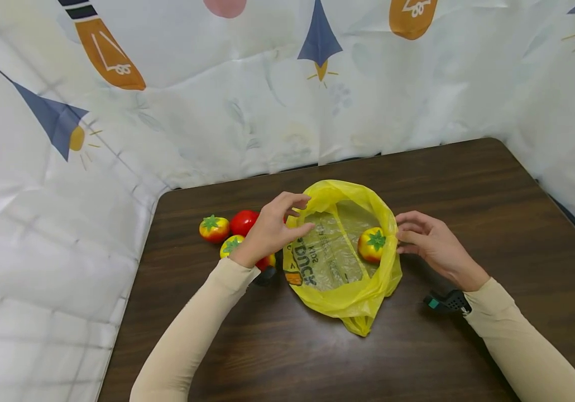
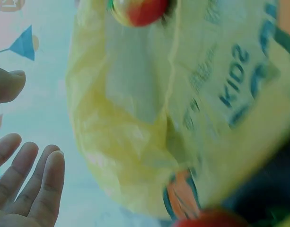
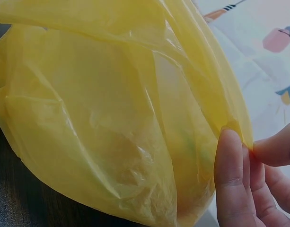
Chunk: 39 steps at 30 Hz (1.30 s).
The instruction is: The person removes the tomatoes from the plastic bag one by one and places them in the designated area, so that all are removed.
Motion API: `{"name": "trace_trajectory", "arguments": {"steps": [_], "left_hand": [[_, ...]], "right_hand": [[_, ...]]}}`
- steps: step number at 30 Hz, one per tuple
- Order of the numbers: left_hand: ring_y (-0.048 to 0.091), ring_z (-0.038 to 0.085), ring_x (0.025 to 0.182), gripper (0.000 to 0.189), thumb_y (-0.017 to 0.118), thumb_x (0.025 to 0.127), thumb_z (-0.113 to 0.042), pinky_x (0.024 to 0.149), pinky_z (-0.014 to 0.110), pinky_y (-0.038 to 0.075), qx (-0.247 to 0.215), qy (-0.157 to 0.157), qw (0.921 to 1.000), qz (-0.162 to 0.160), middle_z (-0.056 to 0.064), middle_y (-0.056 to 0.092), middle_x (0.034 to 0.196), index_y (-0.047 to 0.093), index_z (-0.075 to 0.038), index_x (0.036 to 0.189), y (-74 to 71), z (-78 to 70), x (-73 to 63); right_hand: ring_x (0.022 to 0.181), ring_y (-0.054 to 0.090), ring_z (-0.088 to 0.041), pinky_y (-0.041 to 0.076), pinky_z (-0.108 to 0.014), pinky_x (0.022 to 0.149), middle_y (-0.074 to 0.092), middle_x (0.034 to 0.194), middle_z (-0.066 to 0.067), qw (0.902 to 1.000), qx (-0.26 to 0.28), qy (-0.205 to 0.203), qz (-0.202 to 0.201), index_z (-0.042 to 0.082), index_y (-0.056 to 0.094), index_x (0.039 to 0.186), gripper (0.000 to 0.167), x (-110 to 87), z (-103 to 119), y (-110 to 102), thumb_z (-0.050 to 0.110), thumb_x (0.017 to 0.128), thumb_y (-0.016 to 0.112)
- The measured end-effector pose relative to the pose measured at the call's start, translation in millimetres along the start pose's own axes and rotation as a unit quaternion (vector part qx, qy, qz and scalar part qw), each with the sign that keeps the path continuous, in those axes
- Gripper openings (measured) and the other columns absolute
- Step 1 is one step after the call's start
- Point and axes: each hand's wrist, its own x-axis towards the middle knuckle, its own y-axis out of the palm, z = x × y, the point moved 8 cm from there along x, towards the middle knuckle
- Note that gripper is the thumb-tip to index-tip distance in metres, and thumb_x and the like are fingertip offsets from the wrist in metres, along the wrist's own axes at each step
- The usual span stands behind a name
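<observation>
A yellow plastic bag (image 1: 340, 310) stands on the table with its mouth spread wide. Inside it, toward the right, lies a red-and-yellow tomato (image 1: 372, 244) with a green leafy cap. My right hand (image 1: 433, 245) pinches the bag's right rim between thumb and fingers, as the right wrist view shows up close. Over the left rim hovers my left hand (image 1: 273, 229), its thumb and fingers spread apart with nothing between them; in the left wrist view its fingers (image 2: 48, 187) are apart from the bag.
Beside the bag on the left, partly behind my left hand and forearm, sit several fruits: a red-and-yellow tomato (image 1: 214, 229), a plain red one (image 1: 244, 222) and others. The dark wooden table (image 1: 468, 184) meets a printed white curtain (image 1: 247, 111) at its back and left edges.
</observation>
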Motion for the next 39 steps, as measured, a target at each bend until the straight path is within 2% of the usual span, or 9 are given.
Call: {"name": "trace_trajectory", "arguments": {"steps": [4, 13, 21, 28, 34, 39], "left_hand": [[0.064, 0.031, 0.120, 0.054, 0.082, 0.090, -0.019, 0.102, 0.046, 0.060, -0.018, 0.014, 0.9997, 0.009, 0.017, 0.062, 0.130, 0.059, -0.006, 0.137, 10.2, -6.9, 7.9], [0.065, 0.025, 0.119, 0.054, 0.081, 0.091, -0.020, 0.102, 0.040, 0.060, -0.022, 0.031, 0.9990, 0.026, 0.008, 0.064, 0.131, 0.059, -0.008, 0.139, 34.1, -16.1, 19.9], [0.067, 0.029, 0.116, 0.054, 0.081, 0.091, -0.023, 0.101, 0.040, 0.060, -0.035, 0.030, 0.9981, 0.040, 0.009, 0.064, 0.129, 0.059, -0.008, 0.138, 53.0, -16.8, 29.6], [0.067, 0.035, 0.115, 0.054, 0.080, 0.091, -0.018, 0.100, 0.046, 0.060, -0.045, 0.037, 0.9969, 0.052, 0.019, 0.064, 0.129, 0.058, -0.003, 0.138, 63.7, -17.0, 34.6], [0.066, 0.034, 0.117, 0.055, 0.080, 0.092, -0.020, 0.100, 0.040, 0.060, -0.034, 0.038, 0.9968, 0.061, 0.018, 0.065, 0.128, 0.058, -0.002, 0.139, 74.1, -13.6, 37.2], [0.067, 0.031, 0.115, 0.056, 0.081, 0.091, -0.025, 0.100, 0.037, 0.060, -0.020, 0.039, 0.9957, 0.081, 0.017, 0.066, 0.126, 0.060, -0.005, 0.139, 83.5, -13.2, 37.5]], "right_hand": [[0.091, 0.071, -0.011, 0.065, -0.028, 0.080, 0.069, 0.107, 0.004, 1.0000, 0.001, 0.000, 0.000, 0.006, 0.055, 0.130, 0.029, 1.4, 0, -1, 0.014, 0.103, 0.064], [0.090, 0.071, -0.011, 0.065, -0.027, 0.079, 0.070, 0.107, 0.004, 1.0000, 0.002, 0.007, 0.001, 0.009, 0.056, 0.128, 0.027, -0.3, -1, 1, 0.013, 0.103, 0.063], [0.091, 0.071, -0.012, 0.065, -0.029, 0.080, 0.070, 0.107, 0.004, 1.0000, -0.002, 0.007, -0.001, 0.007, 0.056, 0.128, 0.026, -0.6, 0, 3, 0.013, 0.103, 0.063], [0.091, 0.072, -0.011, 0.065, -0.029, 0.079, 0.071, 0.106, 0.005, 0.9999, -0.011, 0.005, -0.002, 0.007, 0.056, 0.127, 0.027, 1.1, -1, 3, 0.014, 0.103, 0.064], [0.090, 0.072, -0.012, 0.065, -0.029, 0.079, 0.070, 0.105, 0.004, 0.9999, -0.014, 0.007, -0.006, 0.005, 0.055, 0.128, 0.029, 1.9, -2, 2, 0.013, 0.102, 0.065], [0.091, 0.072, -0.012, 0.066, -0.029, 0.079, 0.071, 0.105, 0.004, 0.9997, -0.018, 0.011, -0.007, 0.005, 0.054, 0.128, 0.029, 2.0, -4, 1, 0.014, 0.103, 0.065]]}}
